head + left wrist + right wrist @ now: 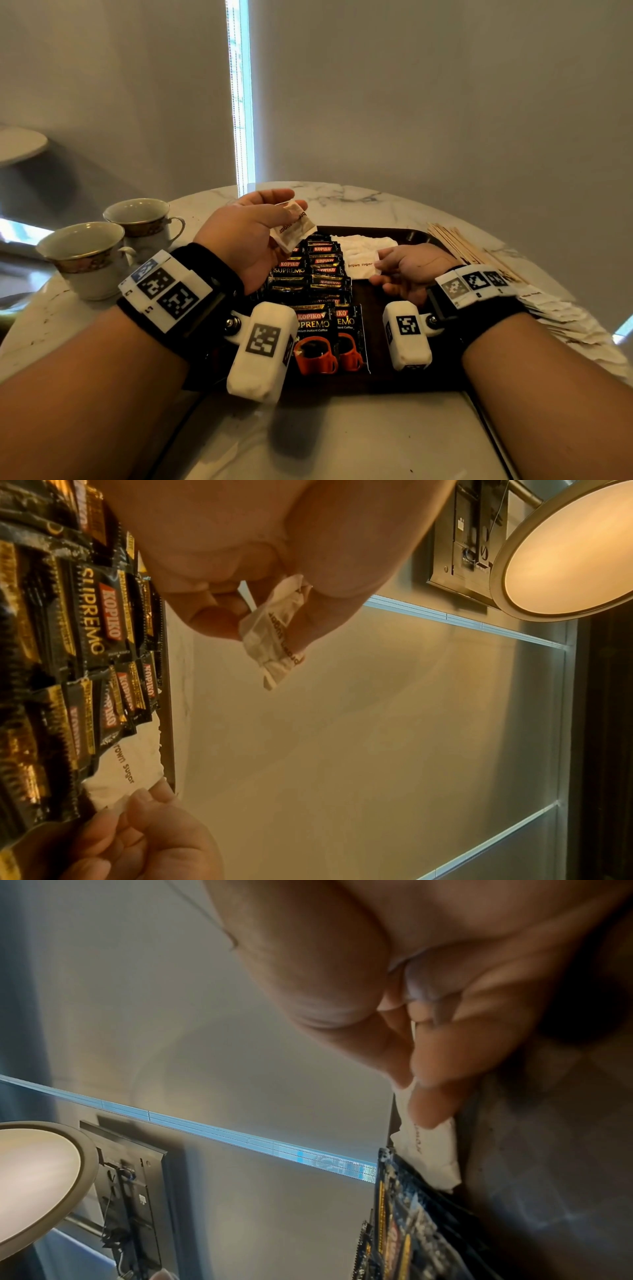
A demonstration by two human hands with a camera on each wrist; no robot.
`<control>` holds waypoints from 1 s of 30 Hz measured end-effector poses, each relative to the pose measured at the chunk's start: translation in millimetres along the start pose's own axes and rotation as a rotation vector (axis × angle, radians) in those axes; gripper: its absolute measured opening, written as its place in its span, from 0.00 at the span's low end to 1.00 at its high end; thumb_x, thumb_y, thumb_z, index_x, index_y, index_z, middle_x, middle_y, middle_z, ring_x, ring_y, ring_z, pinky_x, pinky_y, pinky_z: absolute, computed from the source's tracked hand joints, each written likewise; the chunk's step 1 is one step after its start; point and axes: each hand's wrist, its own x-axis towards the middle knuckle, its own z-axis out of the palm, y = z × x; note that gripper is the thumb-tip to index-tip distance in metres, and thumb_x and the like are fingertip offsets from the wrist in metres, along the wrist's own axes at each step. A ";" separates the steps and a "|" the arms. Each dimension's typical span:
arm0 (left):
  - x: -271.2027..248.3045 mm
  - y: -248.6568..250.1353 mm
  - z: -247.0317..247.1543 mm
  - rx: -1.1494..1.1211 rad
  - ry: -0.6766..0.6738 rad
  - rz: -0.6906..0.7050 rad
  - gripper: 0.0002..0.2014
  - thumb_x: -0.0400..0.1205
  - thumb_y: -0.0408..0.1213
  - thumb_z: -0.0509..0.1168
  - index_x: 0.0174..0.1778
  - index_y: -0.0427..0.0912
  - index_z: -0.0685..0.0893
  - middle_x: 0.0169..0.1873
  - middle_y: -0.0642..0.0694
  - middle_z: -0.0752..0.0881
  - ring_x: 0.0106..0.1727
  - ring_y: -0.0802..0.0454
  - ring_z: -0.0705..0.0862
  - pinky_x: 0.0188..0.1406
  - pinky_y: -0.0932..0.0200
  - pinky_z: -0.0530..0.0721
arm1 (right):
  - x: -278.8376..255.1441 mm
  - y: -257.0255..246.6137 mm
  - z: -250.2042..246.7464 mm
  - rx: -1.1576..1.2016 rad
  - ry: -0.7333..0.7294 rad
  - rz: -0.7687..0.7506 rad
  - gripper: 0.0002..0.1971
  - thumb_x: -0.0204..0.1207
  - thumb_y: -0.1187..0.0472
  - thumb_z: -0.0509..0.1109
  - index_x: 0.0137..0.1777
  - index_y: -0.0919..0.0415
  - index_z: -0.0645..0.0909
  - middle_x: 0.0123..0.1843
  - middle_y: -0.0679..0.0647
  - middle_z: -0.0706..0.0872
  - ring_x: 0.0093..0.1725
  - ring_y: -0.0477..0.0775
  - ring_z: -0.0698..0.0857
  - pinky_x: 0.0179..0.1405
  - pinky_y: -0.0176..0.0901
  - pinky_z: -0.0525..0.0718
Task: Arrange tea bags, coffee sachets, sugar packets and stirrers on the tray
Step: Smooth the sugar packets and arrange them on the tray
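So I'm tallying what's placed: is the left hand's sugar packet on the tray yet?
No. The left hand pinches the sugar packet in the air above the tray.

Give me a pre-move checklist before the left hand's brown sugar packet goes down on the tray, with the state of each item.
1. Left hand grips the held sugar packet securely: ok, pinched between thumb and fingers.
2. Held packet intact: cannot tell; it looks crumpled in the left wrist view.
3. Right hand has the packet on the tray under control: ok, fingertips pinch its edge.
4. Sugar row on the tray started beside the coffee sachets: ok.
5. Free tray space beside that row: cannot tell, the right hand covers it.
6. Stirrers on the tray: not ok; they lie on the table at its right.
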 end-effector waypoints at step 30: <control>0.1 -3.4 0.6 0.035 -0.024 0.023 0.08 0.83 0.23 0.66 0.51 0.40 0.83 0.40 0.42 0.91 0.35 0.49 0.91 0.31 0.57 0.86 | -7.8 -1.6 4.3 0.158 -0.012 -0.043 0.08 0.85 0.62 0.65 0.56 0.66 0.80 0.49 0.64 0.85 0.44 0.60 0.89 0.36 0.46 0.87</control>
